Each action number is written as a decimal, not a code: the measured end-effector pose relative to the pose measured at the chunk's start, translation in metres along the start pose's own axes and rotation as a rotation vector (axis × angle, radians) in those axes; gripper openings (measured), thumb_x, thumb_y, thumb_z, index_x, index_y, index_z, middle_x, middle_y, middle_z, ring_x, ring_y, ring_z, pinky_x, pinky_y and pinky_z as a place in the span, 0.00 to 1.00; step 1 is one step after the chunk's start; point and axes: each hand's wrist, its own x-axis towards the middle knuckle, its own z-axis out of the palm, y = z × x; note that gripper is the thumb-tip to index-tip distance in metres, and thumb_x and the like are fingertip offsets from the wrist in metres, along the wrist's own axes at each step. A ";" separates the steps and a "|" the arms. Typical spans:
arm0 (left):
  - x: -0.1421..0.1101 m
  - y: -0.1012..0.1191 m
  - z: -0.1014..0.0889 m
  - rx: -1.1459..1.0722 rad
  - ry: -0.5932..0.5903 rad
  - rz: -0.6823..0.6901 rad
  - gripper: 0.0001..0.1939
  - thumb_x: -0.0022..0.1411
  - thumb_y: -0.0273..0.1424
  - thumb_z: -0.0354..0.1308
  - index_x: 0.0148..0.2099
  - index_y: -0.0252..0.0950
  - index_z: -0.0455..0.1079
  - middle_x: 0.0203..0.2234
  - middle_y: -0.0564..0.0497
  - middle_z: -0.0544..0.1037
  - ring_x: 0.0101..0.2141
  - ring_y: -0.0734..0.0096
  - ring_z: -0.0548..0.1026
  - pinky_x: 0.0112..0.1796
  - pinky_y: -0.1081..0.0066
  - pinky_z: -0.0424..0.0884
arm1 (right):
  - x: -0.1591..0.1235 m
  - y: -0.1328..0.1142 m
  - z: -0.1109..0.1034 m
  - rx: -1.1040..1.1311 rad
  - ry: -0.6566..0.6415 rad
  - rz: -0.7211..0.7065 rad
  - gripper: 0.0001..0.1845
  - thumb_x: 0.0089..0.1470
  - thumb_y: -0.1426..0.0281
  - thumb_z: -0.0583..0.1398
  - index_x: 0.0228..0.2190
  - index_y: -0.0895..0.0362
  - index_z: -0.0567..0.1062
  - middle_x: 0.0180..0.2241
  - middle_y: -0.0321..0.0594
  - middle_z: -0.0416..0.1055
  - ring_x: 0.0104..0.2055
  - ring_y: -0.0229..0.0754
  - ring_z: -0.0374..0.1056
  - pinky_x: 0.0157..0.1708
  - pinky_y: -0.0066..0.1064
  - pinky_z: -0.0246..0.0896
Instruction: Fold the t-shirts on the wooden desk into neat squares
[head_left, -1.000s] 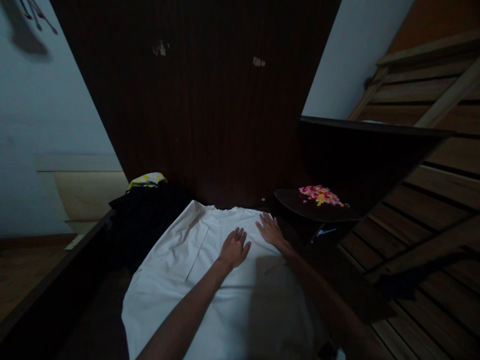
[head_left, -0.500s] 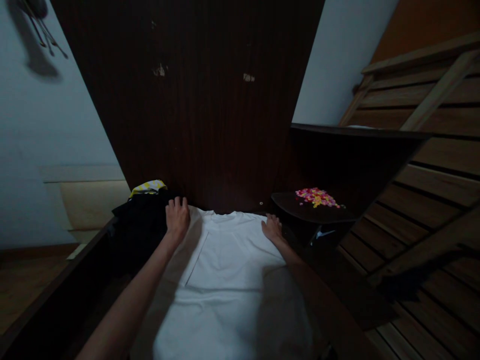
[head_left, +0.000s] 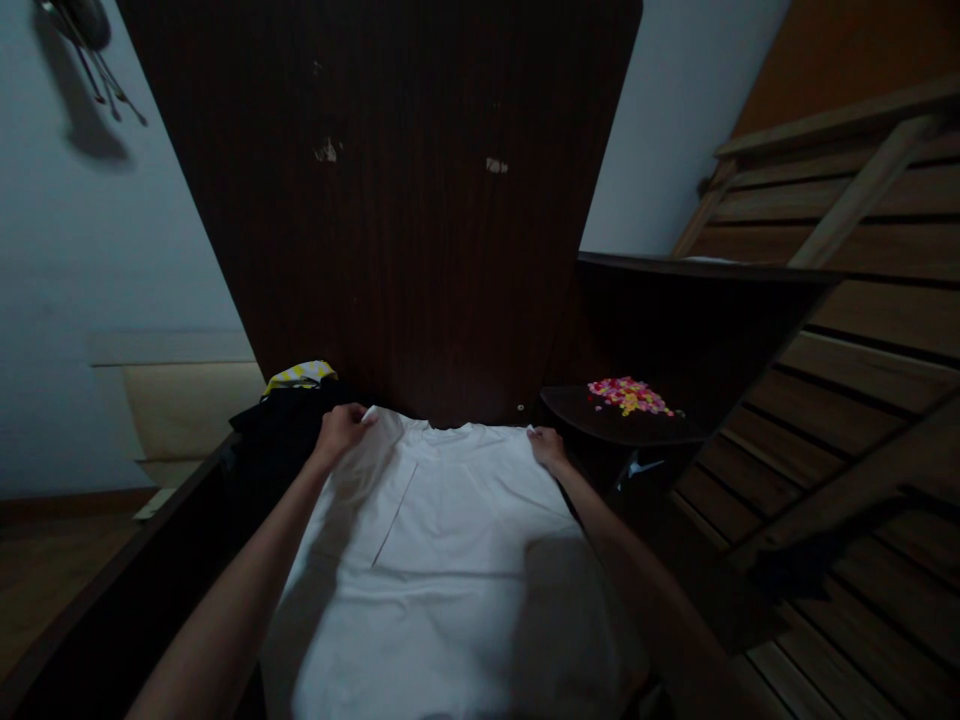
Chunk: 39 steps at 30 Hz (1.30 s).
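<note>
A white T-shirt (head_left: 457, 530) lies spread out in front of me, its neckline at the far end and a few creases across its middle. My left hand (head_left: 343, 432) pinches the shirt's far left corner between thumb and fingers. At the far right corner, my right hand (head_left: 547, 446) is closed on the fabric near the shoulder. Shadows of my arms fall across both sides of the shirt.
Dark clothes (head_left: 289, 420) with a yellow-and-white cloth (head_left: 301, 375) on top are heaped at the left. A tall dark wood panel (head_left: 427, 250) rises behind the shirt. Small pink and yellow pieces (head_left: 630, 395) lie on a corner shelf (head_left: 592, 422). Wooden slats (head_left: 877, 350) stand at the right.
My left hand has gone from lying over the shirt's edge to pinching its corner, shifting slightly left. My right hand's fingers have closed on the right corner.
</note>
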 end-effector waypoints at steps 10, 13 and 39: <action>-0.014 0.039 0.007 -0.282 -0.036 0.012 0.09 0.50 0.37 0.62 0.25 0.36 0.74 0.19 0.52 0.77 0.27 0.68 0.74 0.28 0.75 0.62 | -0.023 -0.055 -0.037 0.327 0.063 -0.316 0.13 0.53 0.64 0.57 0.26 0.59 0.79 0.26 0.40 0.77 0.30 0.41 0.71 0.29 0.26 0.59; -0.024 0.066 0.023 -0.376 -0.046 0.046 0.09 0.51 0.35 0.61 0.25 0.35 0.74 0.17 0.53 0.75 0.24 0.71 0.73 0.27 0.75 0.63 | -0.037 -0.083 -0.035 0.408 0.037 -0.352 0.11 0.51 0.65 0.59 0.25 0.58 0.77 0.25 0.39 0.76 0.27 0.38 0.70 0.26 0.25 0.58; -0.062 0.108 0.068 -0.606 -0.149 0.171 0.14 0.53 0.28 0.61 0.44 0.33 0.78 0.36 0.46 0.84 0.38 0.62 0.81 0.40 0.70 0.74 | -0.050 -0.115 -0.012 0.911 -0.390 -0.496 0.14 0.46 0.67 0.66 0.37 0.55 0.72 0.30 0.34 0.73 0.23 0.36 0.71 0.21 0.28 0.72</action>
